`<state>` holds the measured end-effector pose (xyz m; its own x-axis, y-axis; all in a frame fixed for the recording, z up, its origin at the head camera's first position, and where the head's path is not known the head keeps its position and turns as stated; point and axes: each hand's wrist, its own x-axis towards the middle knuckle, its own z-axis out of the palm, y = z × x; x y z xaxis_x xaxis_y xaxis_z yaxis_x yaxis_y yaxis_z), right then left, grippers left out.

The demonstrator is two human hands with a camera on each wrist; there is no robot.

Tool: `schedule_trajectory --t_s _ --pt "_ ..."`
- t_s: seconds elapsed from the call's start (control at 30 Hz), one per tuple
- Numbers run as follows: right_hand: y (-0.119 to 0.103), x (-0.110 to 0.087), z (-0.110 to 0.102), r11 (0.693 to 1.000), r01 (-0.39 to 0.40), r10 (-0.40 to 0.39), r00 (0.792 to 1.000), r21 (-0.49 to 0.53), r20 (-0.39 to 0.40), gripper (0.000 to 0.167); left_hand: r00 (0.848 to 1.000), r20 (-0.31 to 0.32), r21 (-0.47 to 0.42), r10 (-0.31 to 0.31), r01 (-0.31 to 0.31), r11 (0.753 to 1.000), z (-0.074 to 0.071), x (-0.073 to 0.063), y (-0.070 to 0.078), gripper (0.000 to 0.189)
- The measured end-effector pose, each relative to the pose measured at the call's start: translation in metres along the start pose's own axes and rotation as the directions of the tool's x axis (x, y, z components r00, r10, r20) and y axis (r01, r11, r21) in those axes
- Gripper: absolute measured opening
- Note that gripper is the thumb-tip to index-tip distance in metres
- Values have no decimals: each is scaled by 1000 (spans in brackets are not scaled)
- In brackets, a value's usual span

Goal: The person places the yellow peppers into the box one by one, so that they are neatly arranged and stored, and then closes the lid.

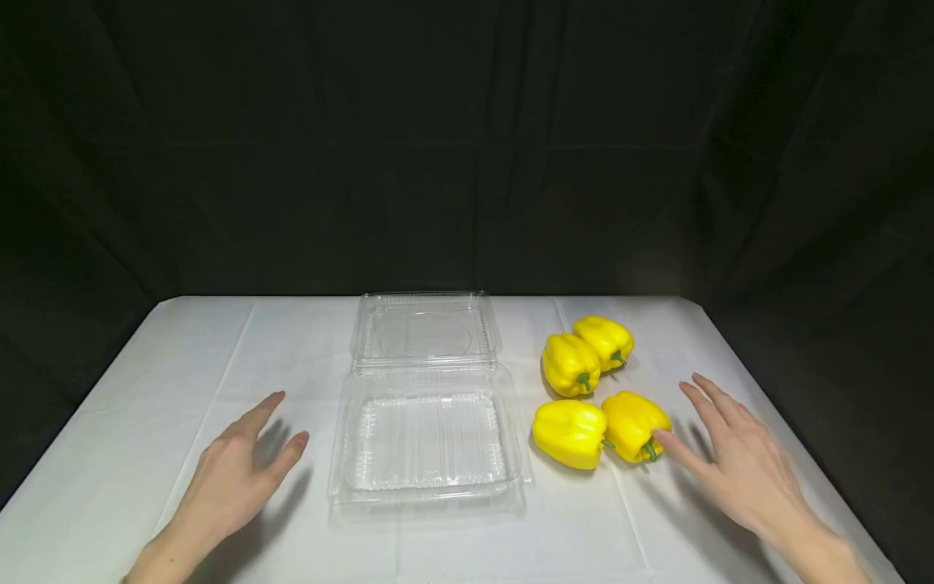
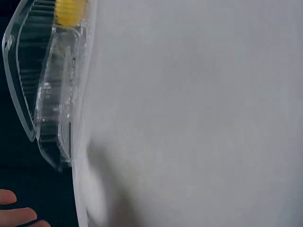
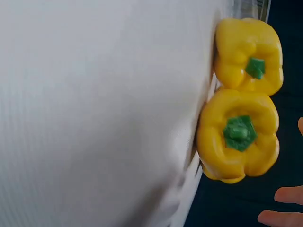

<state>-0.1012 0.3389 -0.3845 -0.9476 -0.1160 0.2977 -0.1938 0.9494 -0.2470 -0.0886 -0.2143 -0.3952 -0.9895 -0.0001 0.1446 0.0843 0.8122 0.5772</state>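
A clear plastic clamshell container (image 1: 430, 487) lies unfolded in the middle of the table, its lid (image 1: 426, 337) laid back on the far side. To its right are several yellow bell peppers (image 1: 569, 434) with green stems, in a near pair and a far pair. My left hand (image 1: 233, 478) hovers left of the container with fingers extended, holding nothing. On the other side my right hand (image 1: 744, 462) is spread beside the nearer right pepper (image 3: 239, 135); its thumb tip overlaps that pepper in the head view, and whether they touch I cannot tell.
A white cloth (image 1: 109, 454) with fold creases covers the table. Black curtains (image 1: 467, 146) hang behind it and at both sides. The far pair of peppers (image 1: 571, 365) stands right of the container's lid.
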Motion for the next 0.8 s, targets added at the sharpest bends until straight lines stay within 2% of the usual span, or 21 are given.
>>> schedule_trajectory --t_s 0.07,0.2,0.47,0.67,0.8 --pt "-3 1 2 1000 -21 21 1000 12 10 78 999 27 -28 -21 22 999 2 0 2 70" --pt "-10 2 6 996 -61 59 998 65 22 76 998 62 -77 -23 28 997 7 1 5 69" --pt "-18 5 13 991 -89 86 996 101 31 72 995 101 -221 25 -2 975 19 0 6 60" --pt "-21 5 17 989 -86 84 996 121 20 72 992 106 -269 64 -33 963 24 -1 8 58" --pt "-23 5 20 987 -97 94 995 129 27 74 989 135 -304 65 -21 953 26 -2 7 60"
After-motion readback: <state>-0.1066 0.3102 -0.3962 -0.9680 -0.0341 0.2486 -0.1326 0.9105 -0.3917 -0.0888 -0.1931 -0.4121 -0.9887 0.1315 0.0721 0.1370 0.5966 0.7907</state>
